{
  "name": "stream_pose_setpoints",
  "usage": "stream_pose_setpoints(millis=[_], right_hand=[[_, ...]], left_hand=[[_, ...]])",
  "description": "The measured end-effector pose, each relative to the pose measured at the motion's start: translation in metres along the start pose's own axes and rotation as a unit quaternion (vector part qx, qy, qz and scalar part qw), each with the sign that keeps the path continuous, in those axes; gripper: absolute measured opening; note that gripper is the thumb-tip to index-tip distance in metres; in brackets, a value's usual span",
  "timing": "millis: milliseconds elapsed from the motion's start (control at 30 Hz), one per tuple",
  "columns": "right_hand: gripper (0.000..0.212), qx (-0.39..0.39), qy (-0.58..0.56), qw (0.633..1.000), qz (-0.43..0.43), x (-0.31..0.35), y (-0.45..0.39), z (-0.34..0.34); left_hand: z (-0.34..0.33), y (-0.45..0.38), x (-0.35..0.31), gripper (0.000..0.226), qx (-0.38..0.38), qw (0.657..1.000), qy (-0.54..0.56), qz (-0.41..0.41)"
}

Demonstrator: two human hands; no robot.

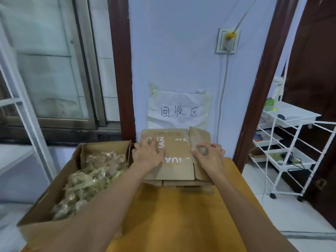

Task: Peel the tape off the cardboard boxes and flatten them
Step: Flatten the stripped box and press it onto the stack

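Our left hand [148, 153] lies flat, fingers spread, pressing on the brown flattened cardboard box with white lettering [174, 157]. Our right hand [209, 154] has its fingers curled, fingertips touching the box's right flap; whether it pinches anything we cannot tell. The box tops a stack of flattened cardboard [181, 183] at the far end of the yellow wooden table [181, 215], against the wall. Just left stands an open brown cardboard carton [45, 197], filled with crumpled peeled tape [87, 179].
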State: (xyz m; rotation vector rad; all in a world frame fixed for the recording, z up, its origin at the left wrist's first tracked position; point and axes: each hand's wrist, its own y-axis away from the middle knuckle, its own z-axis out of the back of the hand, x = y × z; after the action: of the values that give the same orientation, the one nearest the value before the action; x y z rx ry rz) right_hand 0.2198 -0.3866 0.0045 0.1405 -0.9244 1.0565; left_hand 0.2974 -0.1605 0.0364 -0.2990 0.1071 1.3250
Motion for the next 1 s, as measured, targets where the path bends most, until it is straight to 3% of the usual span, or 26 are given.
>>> stream_pose_setpoints(millis=[100, 167, 267, 333, 533, 600, 833, 1000], right_hand=[[0.054, 0.077, 0.122, 0.989, -0.017, -0.024, -0.01, -0.042], [0.051, 0.076, 0.174, 0.981, -0.032, -0.036, -0.007, -0.065], [0.047, 0.03, 0.212, 0.976, 0.042, -0.043, -0.007, -0.083], [0.057, 0.047, 0.226, 0.968, 0.095, -0.047, -0.008, -0.088], [0.074, 0.17, 0.25, 0.953, 0.03, -0.031, -0.008, -0.077], [0.074, 0.172, 0.246, 0.954, 0.017, -0.033, -0.006, -0.07], [0.07, 0.154, 0.281, 0.947, 0.028, -0.05, -0.009, -0.068], [0.071, 0.18, 0.284, 0.942, 0.015, -0.055, -0.012, -0.068]], left_hand=[[-0.041, -0.022, -0.003, 0.072, 0.086, 0.994, -0.06, -0.027], [-0.072, -0.021, -0.006, 0.074, 0.121, 0.989, -0.075, -0.046], [-0.103, -0.018, -0.002, 0.072, 0.063, 0.994, -0.075, -0.047], [-0.106, -0.02, -0.001, 0.072, 0.059, 0.994, -0.082, -0.044], [-0.089, -0.032, 0.006, 0.076, 0.09, 0.991, -0.072, -0.072], [-0.087, -0.032, 0.003, 0.078, 0.109, 0.987, -0.085, -0.085], [-0.114, -0.028, -0.006, 0.077, 0.048, 0.99, -0.077, -0.107], [-0.116, -0.028, -0.009, 0.078, 0.069, 0.99, -0.076, -0.096]])
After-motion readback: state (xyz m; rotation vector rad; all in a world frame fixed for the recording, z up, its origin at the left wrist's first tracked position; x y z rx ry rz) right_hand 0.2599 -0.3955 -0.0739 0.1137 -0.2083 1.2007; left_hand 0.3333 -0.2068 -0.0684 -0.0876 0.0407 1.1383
